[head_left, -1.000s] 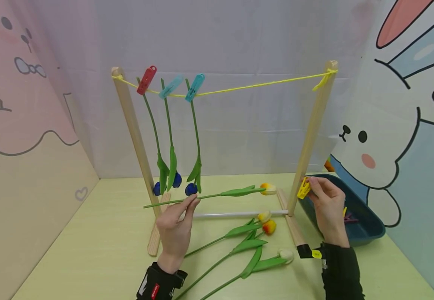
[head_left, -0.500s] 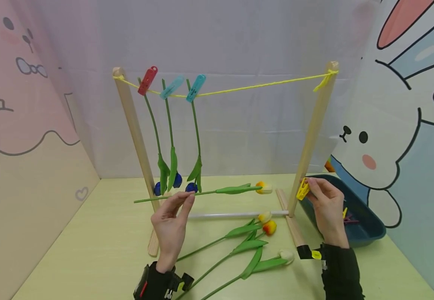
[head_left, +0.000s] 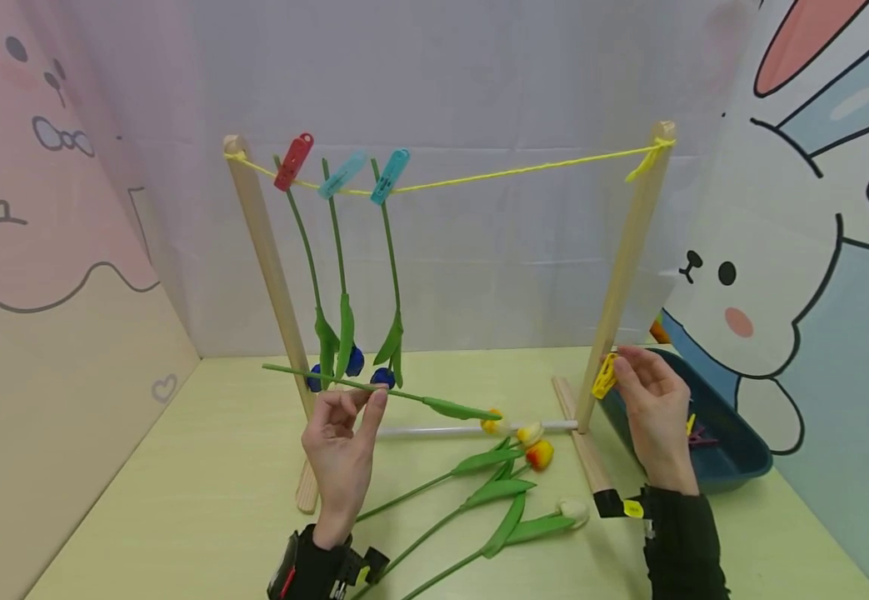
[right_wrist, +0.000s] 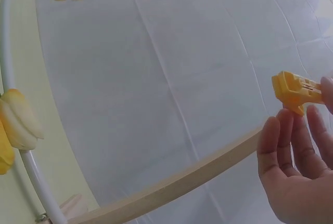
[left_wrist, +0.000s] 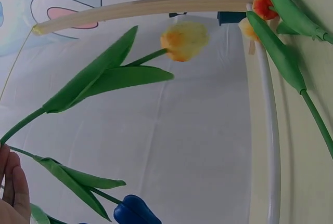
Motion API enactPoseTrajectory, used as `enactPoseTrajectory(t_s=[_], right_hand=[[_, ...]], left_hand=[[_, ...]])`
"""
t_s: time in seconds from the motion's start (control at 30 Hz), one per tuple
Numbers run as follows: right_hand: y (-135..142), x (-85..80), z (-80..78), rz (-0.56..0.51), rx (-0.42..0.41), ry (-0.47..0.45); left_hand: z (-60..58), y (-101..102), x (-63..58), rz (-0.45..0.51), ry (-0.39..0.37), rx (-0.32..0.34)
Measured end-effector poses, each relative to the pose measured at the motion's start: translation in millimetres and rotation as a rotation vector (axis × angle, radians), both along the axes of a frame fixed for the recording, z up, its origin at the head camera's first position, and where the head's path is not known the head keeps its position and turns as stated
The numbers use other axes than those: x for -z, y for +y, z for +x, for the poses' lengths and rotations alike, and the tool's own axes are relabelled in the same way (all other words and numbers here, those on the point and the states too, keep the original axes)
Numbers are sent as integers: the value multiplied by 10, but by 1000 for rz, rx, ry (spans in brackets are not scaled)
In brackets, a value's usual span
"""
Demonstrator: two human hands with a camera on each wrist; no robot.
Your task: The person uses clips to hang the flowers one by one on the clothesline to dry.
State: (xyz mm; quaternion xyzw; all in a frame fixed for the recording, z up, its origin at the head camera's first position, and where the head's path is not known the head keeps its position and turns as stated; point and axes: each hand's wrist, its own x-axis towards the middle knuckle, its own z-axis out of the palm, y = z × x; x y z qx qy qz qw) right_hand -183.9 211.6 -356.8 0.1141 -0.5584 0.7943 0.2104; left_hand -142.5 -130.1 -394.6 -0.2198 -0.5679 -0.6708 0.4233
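My left hand (head_left: 342, 454) pinches the green stem of an artificial tulip (head_left: 458, 409) with a yellow-and-white bloom. The stem's bare end points left and up, while the bloom tilts down to the right. Between the thumb and fingers of my right hand (head_left: 653, 408) is a yellow clothespin (head_left: 605, 377), beside the right post. In the right wrist view the same clothespin (right_wrist: 297, 88) shows close up. Three blue tulips hang upside down from a yellow string (head_left: 509, 172), held by a red clothespin (head_left: 295, 162), a pale blue clothespin (head_left: 342, 174) and a turquoise clothespin (head_left: 390, 177).
The string is tied between a left wooden post (head_left: 269, 250) and a right wooden post (head_left: 629, 267), joined below by a white rod (head_left: 449, 432). Three more tulips (head_left: 497, 494) lie on the table. A dark blue basin (head_left: 749, 467) with more clothespins stands at right.
The tulip in my left hand has tilted: its bloom has dropped and moved left, and its stem end has risen. My right hand stays nearly in place with the clothespin.
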Motion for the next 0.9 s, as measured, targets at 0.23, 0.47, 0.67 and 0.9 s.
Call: enactPoseTrajectory(t_s=[0.23,0.47,0.67,0.9], right_hand=[[-43,13,-9,-133,-112,78],[-81,-61,-23,-139,-151,61],[-161,-231,-64,-78,-188,123],[-267,-510,-93,47,-121,120]], left_hand=[[183,90,-344,52,24,49],[145,173,-642,23,-12,50],[-372,107,-389,-99,96,65],[-909,36,-206,-234,143,57]])
